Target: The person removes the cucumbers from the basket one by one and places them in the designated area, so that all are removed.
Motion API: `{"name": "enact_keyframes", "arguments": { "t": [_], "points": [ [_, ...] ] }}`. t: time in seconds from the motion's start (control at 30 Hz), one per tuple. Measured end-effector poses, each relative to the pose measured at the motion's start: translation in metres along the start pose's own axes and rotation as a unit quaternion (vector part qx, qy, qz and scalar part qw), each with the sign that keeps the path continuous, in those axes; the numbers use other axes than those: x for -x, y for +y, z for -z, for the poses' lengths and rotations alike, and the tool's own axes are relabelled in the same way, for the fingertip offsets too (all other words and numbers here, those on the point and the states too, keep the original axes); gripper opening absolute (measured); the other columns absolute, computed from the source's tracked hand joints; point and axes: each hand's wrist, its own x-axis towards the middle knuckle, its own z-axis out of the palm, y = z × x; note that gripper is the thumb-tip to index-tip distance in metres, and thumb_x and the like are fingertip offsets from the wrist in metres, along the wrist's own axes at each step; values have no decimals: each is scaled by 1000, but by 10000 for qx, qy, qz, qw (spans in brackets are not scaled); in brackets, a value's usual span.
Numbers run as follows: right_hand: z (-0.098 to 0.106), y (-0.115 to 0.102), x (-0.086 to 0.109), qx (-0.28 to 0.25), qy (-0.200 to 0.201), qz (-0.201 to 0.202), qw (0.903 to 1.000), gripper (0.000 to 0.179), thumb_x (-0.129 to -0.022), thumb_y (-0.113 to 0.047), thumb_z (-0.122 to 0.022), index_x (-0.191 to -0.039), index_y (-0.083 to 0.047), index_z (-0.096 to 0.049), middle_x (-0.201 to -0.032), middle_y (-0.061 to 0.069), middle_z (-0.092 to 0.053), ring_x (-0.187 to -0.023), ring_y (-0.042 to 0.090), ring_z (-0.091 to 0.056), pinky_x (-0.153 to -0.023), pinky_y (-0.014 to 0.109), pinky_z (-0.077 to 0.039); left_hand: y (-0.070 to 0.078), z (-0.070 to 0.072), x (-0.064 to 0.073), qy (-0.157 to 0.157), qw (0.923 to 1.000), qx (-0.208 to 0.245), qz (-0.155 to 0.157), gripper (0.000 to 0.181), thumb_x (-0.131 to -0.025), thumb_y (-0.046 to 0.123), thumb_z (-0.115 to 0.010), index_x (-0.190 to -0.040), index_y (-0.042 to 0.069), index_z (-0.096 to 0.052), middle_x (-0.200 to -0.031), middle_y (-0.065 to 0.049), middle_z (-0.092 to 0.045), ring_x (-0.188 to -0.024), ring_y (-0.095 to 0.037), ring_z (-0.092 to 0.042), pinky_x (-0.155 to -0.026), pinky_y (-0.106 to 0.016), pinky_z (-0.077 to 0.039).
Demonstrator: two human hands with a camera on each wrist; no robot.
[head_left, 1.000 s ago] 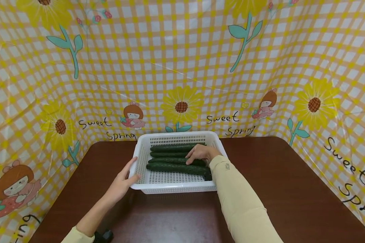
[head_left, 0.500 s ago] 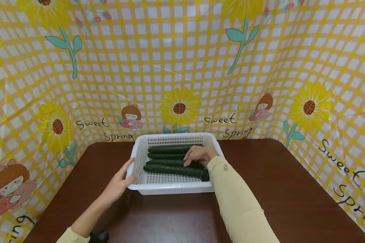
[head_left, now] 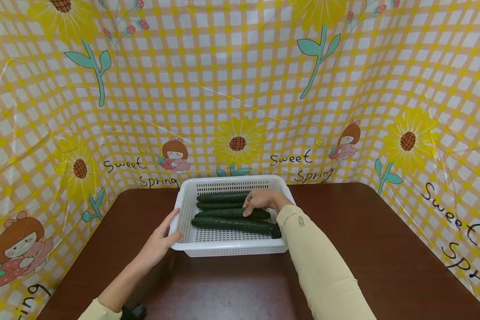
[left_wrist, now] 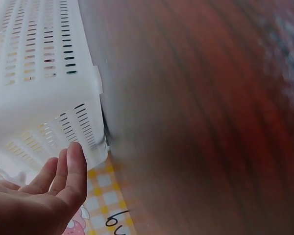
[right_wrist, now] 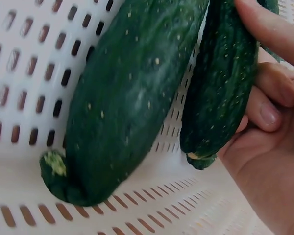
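Note:
A white slotted plastic basket [head_left: 232,244] holds several dark green cucumbers lying side by side. My left hand [head_left: 160,238] grips its left rim, thumb over the edge; in the left wrist view the fingers [left_wrist: 74,161] lie along the outer wall. My right hand [head_left: 260,200] reaches into the basket and pinches one cucumber [right_wrist: 220,83] between thumb and fingers. In front of that one lies the nearest cucumber [head_left: 232,223], its stem end [right_wrist: 56,164] at the right wall. Behind, two more cucumbers [head_left: 220,197] run partly under the right hand.
The basket stands toward the back of a dark brown table [head_left: 232,289]. A checked cloth [head_left: 232,89] with flowers hangs behind and on both sides. A small black object [head_left: 138,311] shows by the left wrist.
The pinched cucumber has shifted slightly toward the back, and the gap between it and the front cucumber has widened at the right end. The left hand keeps its place on the rim.

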Motion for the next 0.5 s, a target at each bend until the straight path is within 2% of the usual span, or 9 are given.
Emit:
{"name": "enact_keyframes", "arguments": {
  "t": [0.03, 0.13, 0.2, 0.27, 0.33, 0.37, 0.43, 0.5],
  "points": [
    [1, 0, 0, 29, -9, 6, 10000, 33, -88, -20, -77, -62, -14, -57, -132, 5, -66, -49, 9, -15, -52, 27, -27, 0, 0, 0, 0, 10000, -2, 3, 67, -101, 22, -58, -159, 27, -25, -163, -13, -28, -136, -35, -45, -102, -43, -43],
    [4, 1, 0, 42, 30, -21, 10000, 12, -87, -21, -78, -79, -14, -72, -130, 4, -68, -48, 9, -16, -51, 27, -27, -1, -1, -1, -29, 10000, 3, 13, 67, -101, 22, -58, -159, 27, -25, -163, -14, -29, -137, -36, -45, -102, -43, -43],
    [6, 0, 1, 52, 68, 7, 10000, 9, -87, -21, -78, -83, -15, -73, -130, 4, -67, -49, 9, -16, -51, 26, -27, -2, -1, -1, -26, 10000, 12, 2, 67, -101, 23, -58, -159, 26, -26, -162, -14, -29, -137, -36, -44, -102, -43, -43],
    [9, -1, 3, 12, 101, 79, 9999, 13, -87, -21, -78, -78, -17, -69, -132, 5, -67, -50, 10, -15, -51, 27, -26, -2, -1, -1, -4, 10000, 20, -18, 67, -101, 23, -58, -159, 26, -26, -162, -15, -30, -137, -37, -44, -102, -44, -43],
    [13, -4, 5, 5, 93, 153, 9998, 29, -88, -21, -77, -67, -17, -58, -134, 6, -65, -50, 10, -14, -53, 28, -26, -2, -1, -2, 37, 10000, 10, -32, 67, -100, 23, -58, -159, 26, -26, -162, -15, -30, -137, -37, -44, -102, -45, -43],
    [15, -6, 6, 10, 85, 201, 9998, 36, -89, -21, -76, -64, -17, -51, -135, 7, -64, -51, 10, -14, -54, 28, -27, -1, -1, -2, 42, 10000, 2, -36, 67, -100, 23, -58, -159, 26, -26, -162, -15, -30, -137, -37, -44, -103, -45, -43],
    [19, -8, 8, 3, 92, 290, 9995, 40, -89, -20, -76, -63, -18, -47, -136, 9, -63, -54, 12, -16, -57, 31, -28, -1, -1, -2, 48, 10000, -11, -32, 67, -101, 22, -58, -159, 26, -26, -162, -15, -31, -137, -37, -45, -103, -44, -42],
    [23, -11, 11, 8, 140, 364, 9992, 41, -88, -19, -77, -63, -17, -45, -137, 11, -63, -59, 8, -34, -64, 33, -34, -1, -1, -2, 32, 10000, 31, -48, 67, -101, 21, -58, -159, 25, -26, -161, -16, -31, -137, -37, -45, -102, -43, -43]
  ]
}}
